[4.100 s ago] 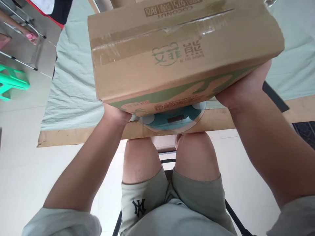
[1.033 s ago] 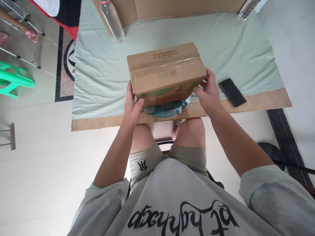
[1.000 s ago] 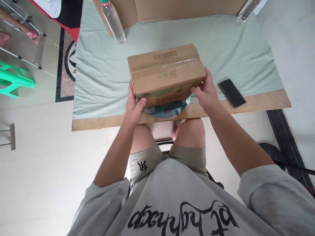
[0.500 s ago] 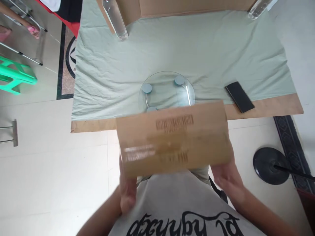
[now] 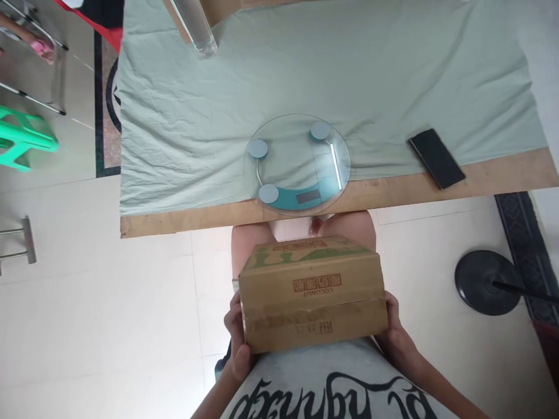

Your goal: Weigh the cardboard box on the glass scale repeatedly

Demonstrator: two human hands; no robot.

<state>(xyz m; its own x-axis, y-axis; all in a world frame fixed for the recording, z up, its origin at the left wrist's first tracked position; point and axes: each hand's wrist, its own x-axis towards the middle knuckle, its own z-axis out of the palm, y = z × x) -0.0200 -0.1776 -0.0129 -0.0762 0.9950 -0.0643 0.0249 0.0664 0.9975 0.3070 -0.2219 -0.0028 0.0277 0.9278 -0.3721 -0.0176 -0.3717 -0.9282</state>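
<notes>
Between my two hands is a taped cardboard box (image 5: 312, 302) with red print and some green on its far face. It is held over my lap, close to my shirt. My left hand (image 5: 238, 337) presses on the box's left end, fingers curled along the side. At the right end, my right hand (image 5: 393, 326) grips the edge, its lower fingers partly hidden by the box. Beyond the box, a round glass scale (image 5: 288, 163) with a teal display strip and grey pads lies at the table's front edge.
A black phone (image 5: 437, 158) lies on the table's right front edge. On the green cloth (image 5: 371, 75) stands a clear bottle (image 5: 196, 26) beside another cardboard box (image 5: 222, 10). A black round base (image 5: 487, 283) is on the floor at right, a green stool (image 5: 26, 137) at left.
The box has come down and back toward my body, off the front of the scale, and its far face shows now. Both hands still hold its ends.
</notes>
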